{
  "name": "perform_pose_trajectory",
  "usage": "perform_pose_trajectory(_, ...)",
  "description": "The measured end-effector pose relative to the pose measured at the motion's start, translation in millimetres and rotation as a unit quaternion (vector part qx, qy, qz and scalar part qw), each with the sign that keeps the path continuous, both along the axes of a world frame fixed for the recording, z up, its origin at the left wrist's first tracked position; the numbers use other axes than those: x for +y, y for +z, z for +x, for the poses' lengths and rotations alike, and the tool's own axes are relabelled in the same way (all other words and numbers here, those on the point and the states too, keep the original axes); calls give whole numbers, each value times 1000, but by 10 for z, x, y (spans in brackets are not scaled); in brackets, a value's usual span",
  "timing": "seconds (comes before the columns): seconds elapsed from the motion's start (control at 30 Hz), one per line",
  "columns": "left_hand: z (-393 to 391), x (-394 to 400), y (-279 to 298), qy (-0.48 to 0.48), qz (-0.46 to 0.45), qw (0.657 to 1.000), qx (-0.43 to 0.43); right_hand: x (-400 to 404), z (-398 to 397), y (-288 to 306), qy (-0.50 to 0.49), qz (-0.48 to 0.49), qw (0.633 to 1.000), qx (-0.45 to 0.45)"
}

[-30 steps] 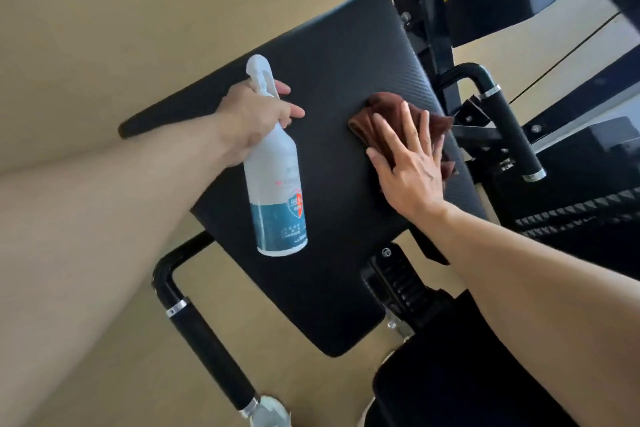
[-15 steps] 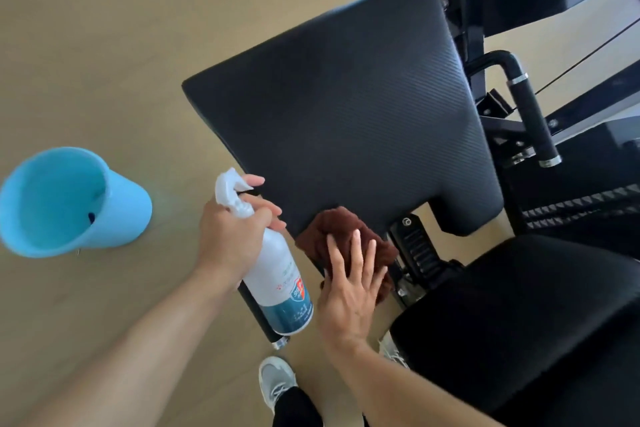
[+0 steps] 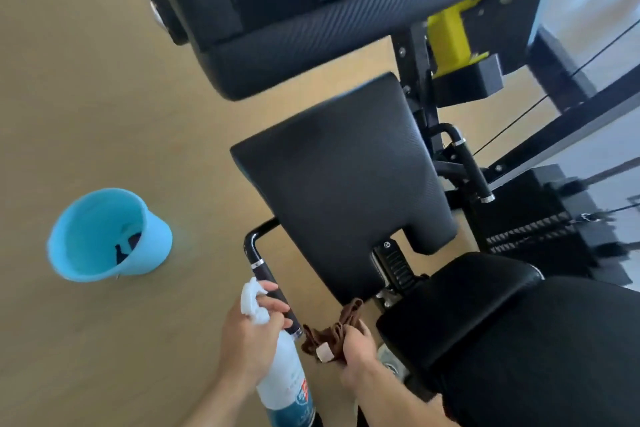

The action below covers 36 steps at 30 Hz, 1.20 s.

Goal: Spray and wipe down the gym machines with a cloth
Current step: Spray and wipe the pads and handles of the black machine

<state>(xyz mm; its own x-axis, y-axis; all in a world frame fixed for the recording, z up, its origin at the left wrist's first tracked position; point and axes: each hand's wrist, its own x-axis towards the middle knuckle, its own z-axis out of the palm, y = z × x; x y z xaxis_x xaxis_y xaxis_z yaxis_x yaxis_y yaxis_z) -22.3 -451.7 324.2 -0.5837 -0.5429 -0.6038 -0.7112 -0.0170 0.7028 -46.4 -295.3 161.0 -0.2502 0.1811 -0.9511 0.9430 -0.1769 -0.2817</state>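
We log the gym machine (image 3: 346, 28) filling the upper and right field, its black back pad (image 3: 346, 184) tilted and running from lower centre toward upper right, with the seat pad (image 3: 485, 322) below right. A blue bucket (image 3: 104, 236) stands on the wooden floor (image 3: 86, 80), well apart to the left. The side handle (image 3: 270, 281) lies beside the pad's lower left edge, its long axis slanting down toward our hands. Our left hand (image 3: 249, 336) grips the spray bottle (image 3: 284, 381), fingers curled at the trigger, just beside that handle. Our right hand (image 3: 356, 347) clutches the bunched brown cloth (image 3: 332, 333) just below the pad's lower edge. Judgement: the handle sits nearest, left of the cloth.
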Motion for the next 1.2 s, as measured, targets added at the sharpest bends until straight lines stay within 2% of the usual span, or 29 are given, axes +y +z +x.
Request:
perform_pose_trajectory(0.17, -131, 146, 796, -27, -12, 997, 70, 124, -189, 1149, -20, -15, 995, 92)
perform_pose_trajectory(0.23, -292, 218, 1055, -19, -29, 993, 114, 221, -292, 1392, -14, 15, 992, 125)
perform_pose_trajectory(0.3, -535, 343, 1402, 4, -32, 983, 181, 369, -394, 1636, -93, 23, 986, 140)
perform_pose_trajectory(0.37, -728, 410, 1568, 26, -35, 977, 209, 385, -536, 1737, -202, -6, 974, 104)
perform_pose_trajectory(0.43, -931, 566, 1702, 19, -29, 974, 225, 470, -722, 1906, -245, -54, 968, 31)
perform_pose_trajectory(0.53, -1179, 798, 1778, -16, -45, 970, 238, 612, -967, 2133, -202, -137, 969, 30)
perform_pose_trajectory(0.6, -1344, 979, 1803, -49, -57, 966, 248, 787, -1117, 2175, -178, -163, 969, 48)
perform_pose_trajectory(0.67, -1466, 1111, 1784, -80, -31, 964, 251, 924, -1217, 2126, -175, -172, 967, 72)
perform_pose_trajectory(0.77, -1704, 1355, 1700, -110, -10, 966, 235, 1163, -1352, 2106, -166, -167, 965, 117)
perform_pose_trajectory(0.87, -1973, 1544, 1567, -147, -12, 971, 186, 1356, -1504, 2122, -178, -40, 972, 148)
perform_pose_trajectory(0.97, -2155, 1702, 1355, -212, 1, 972, 102, 1576, -1680, 2153, -234, 71, 957, 158)
perform_pose_trajectory(1.07, -2287, 1844, 1062, -255, 24, 966, 30, 1868, -1893, 2186, -268, 59, 945, 178)
perform_pose_trajectory(1.2, -2497, 1967, 595, -301, 46, 952, -33, 2192, -2030, 2256, -318, -31, 935, 151)
